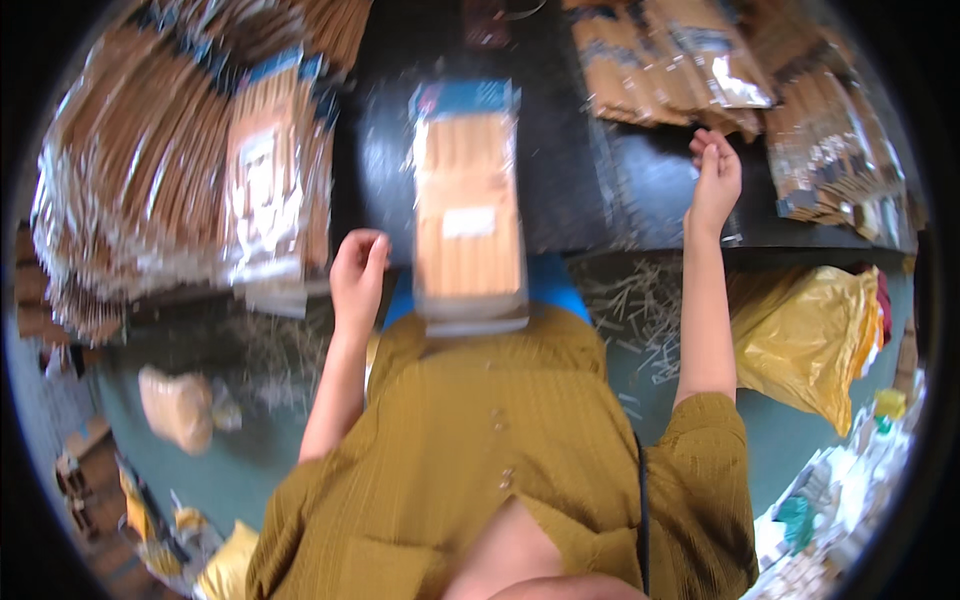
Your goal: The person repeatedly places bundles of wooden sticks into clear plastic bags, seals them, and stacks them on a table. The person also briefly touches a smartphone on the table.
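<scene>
A clear plastic packet (469, 206) of light-brown slatted pieces lies in front of me on the black table (559, 172). It has a blue header and a white label, and its near end hangs past the table edge. My left hand (360, 270) is beside the packet's left side, apart from it, with its fingers curled in and nothing visible in them. Out to the right, my right hand (714, 172) is over the table just below a pile of similar packets (667, 67). Its fingers are loosely curled; blur hides whether a thin scrap is between them.
A large stack of packets (135, 165) fills the table's left, with one packet (262, 165) lying face up. More packets (825, 142) sit at far right. Thin strips (645, 315) litter the floor near a yellow plastic bag (802, 337). A tan bundle (176, 409) lies on the left floor.
</scene>
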`<state>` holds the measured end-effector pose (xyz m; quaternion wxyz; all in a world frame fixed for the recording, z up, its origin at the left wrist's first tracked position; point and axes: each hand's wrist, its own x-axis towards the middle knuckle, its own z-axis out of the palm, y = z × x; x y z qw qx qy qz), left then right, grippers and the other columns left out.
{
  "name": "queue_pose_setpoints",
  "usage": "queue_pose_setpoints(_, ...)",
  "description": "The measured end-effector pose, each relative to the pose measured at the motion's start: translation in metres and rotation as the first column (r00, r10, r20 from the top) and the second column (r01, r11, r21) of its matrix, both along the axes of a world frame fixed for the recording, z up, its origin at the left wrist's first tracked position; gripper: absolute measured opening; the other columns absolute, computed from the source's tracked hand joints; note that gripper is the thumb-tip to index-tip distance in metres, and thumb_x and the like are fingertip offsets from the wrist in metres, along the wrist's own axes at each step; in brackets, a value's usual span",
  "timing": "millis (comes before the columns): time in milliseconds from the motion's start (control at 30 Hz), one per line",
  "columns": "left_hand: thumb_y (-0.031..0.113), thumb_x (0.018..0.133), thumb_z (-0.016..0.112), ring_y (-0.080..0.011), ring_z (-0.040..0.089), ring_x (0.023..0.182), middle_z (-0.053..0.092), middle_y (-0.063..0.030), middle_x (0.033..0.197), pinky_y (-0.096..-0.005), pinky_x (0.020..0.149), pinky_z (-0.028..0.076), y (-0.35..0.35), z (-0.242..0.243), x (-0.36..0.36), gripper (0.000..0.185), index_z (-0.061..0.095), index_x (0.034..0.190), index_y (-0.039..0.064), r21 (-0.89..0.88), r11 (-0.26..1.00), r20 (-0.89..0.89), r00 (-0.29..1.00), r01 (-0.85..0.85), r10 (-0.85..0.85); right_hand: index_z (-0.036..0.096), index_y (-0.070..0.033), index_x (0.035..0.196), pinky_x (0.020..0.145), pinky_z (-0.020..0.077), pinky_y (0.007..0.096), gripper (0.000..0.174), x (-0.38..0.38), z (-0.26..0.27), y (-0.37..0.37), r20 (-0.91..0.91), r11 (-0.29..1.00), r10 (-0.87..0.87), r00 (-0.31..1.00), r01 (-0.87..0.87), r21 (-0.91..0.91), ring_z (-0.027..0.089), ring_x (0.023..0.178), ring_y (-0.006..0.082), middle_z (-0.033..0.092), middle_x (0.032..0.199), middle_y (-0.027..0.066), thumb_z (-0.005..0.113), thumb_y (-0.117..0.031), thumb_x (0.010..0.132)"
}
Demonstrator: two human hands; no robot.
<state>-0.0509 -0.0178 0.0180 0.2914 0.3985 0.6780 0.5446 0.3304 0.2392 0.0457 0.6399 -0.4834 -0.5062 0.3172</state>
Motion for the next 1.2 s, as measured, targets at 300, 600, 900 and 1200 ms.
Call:
queue_pose_setpoints(300, 0.013, 0.091, 0.073, -0.0068, 0.049, 0.075, 0.054, 0.0011, 0.082, -0.0220, 0.068, 0.041, -0.013, -0.009, 0.015, 0.017, 0.065, 0.088, -0.001, -0.158, 0.961, -0.075, 0.968, 0.226, -0.240, 0.062, 0.003, 0.084, 0.062, 0.0440, 0.0268, 0.029, -0.114, -0.036, -0.158, 0.364, 0.763, 0.636, 0.681, -0.483, -0.430, 0.050, 0.066, 0.0115, 0.060, 0.078, 0.0054, 0.071, -0.023, 0.093)
queue_pose_setpoints(600, 0.015, 0.087, 0.079, -0.0041, 0.052, 0.071, 0.060, 0.0027, 0.078, -0.0200, 0.063, 0.045, 0.009, -0.004, 0.020, 0.022, 0.066, 0.095, -0.001, -0.266, 0.948, -0.049, 0.979, 0.176, -0.195, 0.062, -0.001, 0.082, 0.060, 0.0470, 0.0293, 0.036, -0.131, -0.028, -0.156, 0.462, 0.793, 0.566, 0.683, -0.298, -0.531, 0.056, 0.062, 0.0141, 0.063, 0.072, 0.0067, 0.075, -0.033, 0.091)
queue_pose_setpoints(900, 0.020, 0.090, 0.077, -0.0060, 0.059, 0.077, 0.067, -0.0018, 0.085, -0.0208, 0.068, 0.047, 0.079, -0.014, 0.002, 0.026, 0.068, 0.098, -0.003, -0.116, 0.990, -0.028, 0.996, 0.084, -0.088, 0.065, -0.001, 0.088, 0.068, 0.0513, 0.0394, 0.038, -0.164, -0.020, -0.079, 0.598, 0.855, 0.495, 0.631, -0.228, -0.466, 0.065, 0.073, 0.0291, 0.067, 0.079, 0.0119, 0.071, -0.039, 0.092)
queue_pose_setpoints(1200, 0.030, 0.100, 0.063, -0.0017, 0.043, 0.062, 0.055, 0.0058, 0.071, -0.0183, 0.056, 0.033, 0.024, -0.017, 0.006, 0.030, 0.070, 0.087, 0.004, -0.223, 0.958, 0.333, 0.937, 0.182, -0.100, 0.064, -0.005, 0.093, 0.078, 0.0498, 0.0389, 0.016, -0.172, -0.007, -0.140, 0.712, 0.815, 0.501, 0.492, -0.545, -0.196, 0.063, 0.088, 0.0256, 0.063, 0.090, 0.0092, 0.069, -0.019, 0.090)
